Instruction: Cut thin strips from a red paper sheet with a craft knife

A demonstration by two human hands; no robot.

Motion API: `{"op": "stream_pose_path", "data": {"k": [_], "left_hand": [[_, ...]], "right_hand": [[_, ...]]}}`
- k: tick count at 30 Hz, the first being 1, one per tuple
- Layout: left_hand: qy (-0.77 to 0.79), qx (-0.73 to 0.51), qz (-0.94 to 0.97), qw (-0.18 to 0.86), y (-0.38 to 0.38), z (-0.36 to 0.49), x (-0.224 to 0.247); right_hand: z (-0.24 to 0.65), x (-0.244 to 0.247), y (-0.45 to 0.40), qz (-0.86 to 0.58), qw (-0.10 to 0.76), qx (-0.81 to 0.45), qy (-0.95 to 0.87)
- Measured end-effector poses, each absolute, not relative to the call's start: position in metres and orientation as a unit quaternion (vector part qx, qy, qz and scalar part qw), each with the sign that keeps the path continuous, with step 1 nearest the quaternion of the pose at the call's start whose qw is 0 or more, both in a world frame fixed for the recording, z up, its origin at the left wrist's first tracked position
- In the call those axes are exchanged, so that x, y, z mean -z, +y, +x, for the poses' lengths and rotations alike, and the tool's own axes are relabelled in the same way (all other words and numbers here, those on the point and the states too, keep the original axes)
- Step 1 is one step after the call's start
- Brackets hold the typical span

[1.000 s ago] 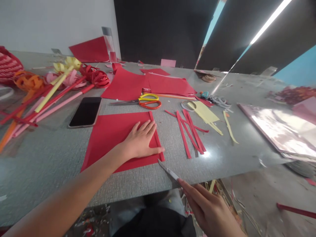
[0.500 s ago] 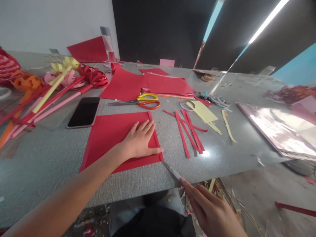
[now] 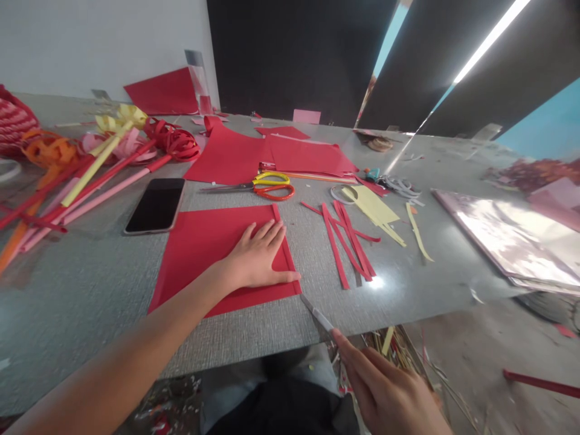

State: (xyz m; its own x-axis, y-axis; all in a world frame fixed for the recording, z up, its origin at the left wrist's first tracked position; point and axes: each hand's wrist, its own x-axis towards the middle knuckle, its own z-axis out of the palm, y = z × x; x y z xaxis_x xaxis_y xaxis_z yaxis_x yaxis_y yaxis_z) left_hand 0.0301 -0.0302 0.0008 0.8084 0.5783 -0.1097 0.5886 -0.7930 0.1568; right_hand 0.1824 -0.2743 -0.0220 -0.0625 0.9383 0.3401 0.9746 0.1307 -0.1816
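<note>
A red paper sheet (image 3: 203,241) lies on the table, with a narrow folded strip along its right edge. My left hand (image 3: 258,257) rests flat on it, fingers spread, the thumb across the folded strip. My right hand (image 3: 385,380) is closed round the handle of a thin knife (image 3: 321,318) at the table's front edge. The blade's tip is at the sheet's lower right corner; whether they touch I cannot tell. Several cut red strips (image 3: 347,241) lie to the right of the sheet.
Scissors (image 3: 272,185) lie behind the sheet, a phone (image 3: 155,205) to its left. Paper flowers (image 3: 95,163) fill the left side. Red sheets (image 3: 308,154), yellow paper (image 3: 374,205), a tape roll (image 3: 342,193) and a shiny pink packet (image 3: 512,235) lie further back and right.
The knife tip has shifted very slightly right at the sheet's lower corner. My left hand has kept its place on the sheet.
</note>
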Motion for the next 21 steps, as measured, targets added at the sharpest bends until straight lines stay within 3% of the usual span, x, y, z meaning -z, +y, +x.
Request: {"op": "stream_pose_path", "data": {"k": [21], "left_hand": [[0.313, 0.053, 0.943, 0.100, -0.033, 0.032, -0.006]], "right_hand": [[0.184, 0.001, -0.245, -0.657, 0.124, 0.040, -0.743]]}}
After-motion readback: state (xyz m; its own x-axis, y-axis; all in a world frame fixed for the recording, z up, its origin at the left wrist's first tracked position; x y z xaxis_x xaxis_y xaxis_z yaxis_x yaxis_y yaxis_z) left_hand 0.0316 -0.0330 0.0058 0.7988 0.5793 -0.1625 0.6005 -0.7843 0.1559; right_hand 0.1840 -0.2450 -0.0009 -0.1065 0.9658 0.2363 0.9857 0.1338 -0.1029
